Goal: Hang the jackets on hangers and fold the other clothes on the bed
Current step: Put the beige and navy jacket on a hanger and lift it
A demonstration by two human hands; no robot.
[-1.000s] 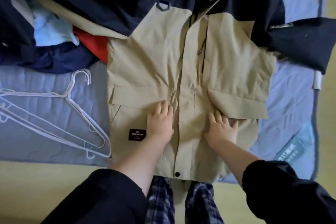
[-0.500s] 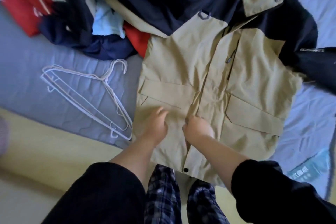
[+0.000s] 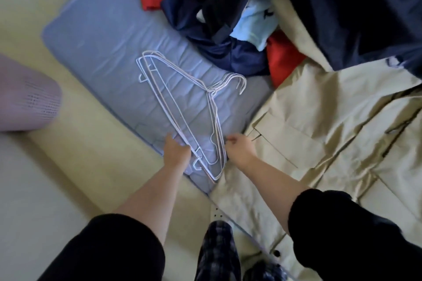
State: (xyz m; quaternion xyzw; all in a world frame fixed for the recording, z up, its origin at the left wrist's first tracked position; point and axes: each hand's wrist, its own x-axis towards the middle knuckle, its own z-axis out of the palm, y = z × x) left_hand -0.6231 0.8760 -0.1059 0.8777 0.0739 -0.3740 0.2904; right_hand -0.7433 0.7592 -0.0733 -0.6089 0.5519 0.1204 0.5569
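- On the blue-grey quilted mattress pad (image 3: 109, 36), near its front edge, a stack of white wire hangers (image 3: 182, 107) is laid flat, with the hooks turned toward the heap of clothes (image 3: 205, 18).
- The pad is spread directly on a pale yellow floor (image 3: 45, 178) – one rounded corner is seen at the upper left.
- The left hand (image 3: 177, 149) is set on the lower wires of the hangers, its fingers bent down over them; whether they are closed round the wire cannot be told.
- The right hand (image 3: 239, 148) is held just beside the hangers' near shoulder with fingers loosely curled – a grip cannot be made out.
- A beige jacket (image 3: 319, 121) is spread flat to the right of the hangers, its hem hanging past the pad's edge.
- Red, navy and light-blue garments are piled at the far side of the pad.
- A mauve mesh object (image 3: 25, 98) is seen on the floor at the left.
- Black sleeves (image 3: 342, 223) are pushed up both forearms, and plaid trousers (image 3: 217, 251) are visible below.
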